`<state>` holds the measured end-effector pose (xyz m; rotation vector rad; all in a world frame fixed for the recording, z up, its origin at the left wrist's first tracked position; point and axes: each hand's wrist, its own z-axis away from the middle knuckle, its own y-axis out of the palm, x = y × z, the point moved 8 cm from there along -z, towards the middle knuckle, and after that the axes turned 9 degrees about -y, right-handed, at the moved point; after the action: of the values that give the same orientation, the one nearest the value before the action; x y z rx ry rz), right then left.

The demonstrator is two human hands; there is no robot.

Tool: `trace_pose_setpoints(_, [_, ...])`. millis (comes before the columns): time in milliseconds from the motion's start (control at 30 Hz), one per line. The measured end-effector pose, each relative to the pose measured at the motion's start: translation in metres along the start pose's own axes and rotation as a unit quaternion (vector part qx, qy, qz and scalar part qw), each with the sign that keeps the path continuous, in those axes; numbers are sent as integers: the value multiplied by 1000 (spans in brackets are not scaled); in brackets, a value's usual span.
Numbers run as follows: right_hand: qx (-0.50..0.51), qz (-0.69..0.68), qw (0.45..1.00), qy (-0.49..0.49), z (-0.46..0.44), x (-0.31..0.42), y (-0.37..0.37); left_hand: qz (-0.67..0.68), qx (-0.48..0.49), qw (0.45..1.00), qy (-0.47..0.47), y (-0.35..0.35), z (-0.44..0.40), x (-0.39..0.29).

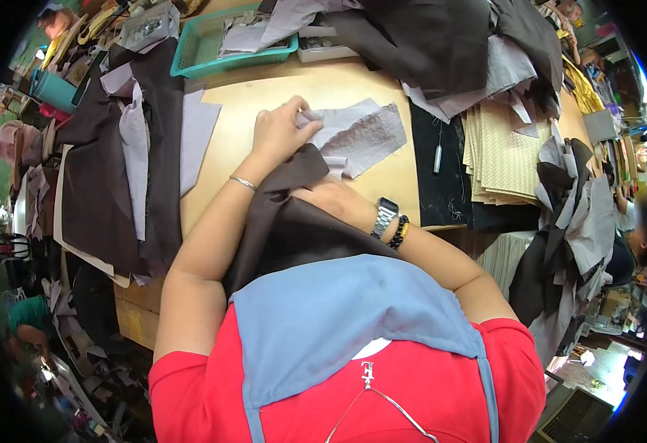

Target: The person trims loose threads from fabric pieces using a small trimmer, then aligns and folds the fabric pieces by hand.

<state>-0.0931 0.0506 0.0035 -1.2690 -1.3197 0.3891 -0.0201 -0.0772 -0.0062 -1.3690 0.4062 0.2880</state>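
Note:
My left hand point(280, 134) is at the middle of the wooden table, thumb and fingers closed on the left edge of a light grey fabric piece point(367, 136). That piece is creased and spreads to the right, with a folded edge. Dark brown fabric point(294, 240) runs from between my hands down to my lap. My right hand point(336, 201) lies against this brown fabric, back of the hand up; its fingers are mostly hidden under a fold, so their grip does not show.
A teal basket point(178, 66) holding grey cloth stands at the back. Dark and grey fabric point(441, 44) is heaped back right. A small awl-like tool point(437, 159) rests on black cloth beside stacked cream textured sheets point(504, 159). More brown fabric point(94, 170) hangs over the left side.

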Motion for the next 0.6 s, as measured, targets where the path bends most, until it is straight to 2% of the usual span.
trace_pose_setpoints(33, [-63, 13, 997, -37, -2, 1, -2, 39, -133, 988, 62, -15, 9, -3])
trace_pose_setpoints(67, [-125, 27, 989, -72, 0, 3, -4, 78, -262, 954, 123, -28, 25, -3])
trace_pose_setpoints(167, [-208, -29, 977, -34, 13, -2, -14, 105, -213, 951, 198, -41, 56, -29])
trace_pose_setpoints(200, [-181, -52, 982, -12, 12, -8, -6, 86, -144, 964, 205, -37, 65, -33])
trace_pose_setpoints(267, [-123, -95, 987, 31, 13, -20, 8, 36, -48, 989, 136, -19, 74, -25])
trace_pose_setpoints(333, [-98, -1, 994, -38, 15, -3, -2, 37, 21, 996, 82, -12, 78, -16])
trace_pose_setpoints(367, [-88, 48, 992, -73, 16, 5, -9, 47, 13, 996, 74, -12, 77, -10])
trace_pose_setpoints(467, [-86, 13, 995, -58, 26, 16, -31, 58, -5, 996, 64, -9, 79, 4])
trace_pose_setpoints(567, [-118, -194, 974, -6, 40, 15, -40, 28, -21, 997, 72, -6, 88, 2])
trace_pose_setpoints(600, [-118, -172, 978, -21, 44, 17, -42, 13, -32, 997, 68, -2, 90, 0])
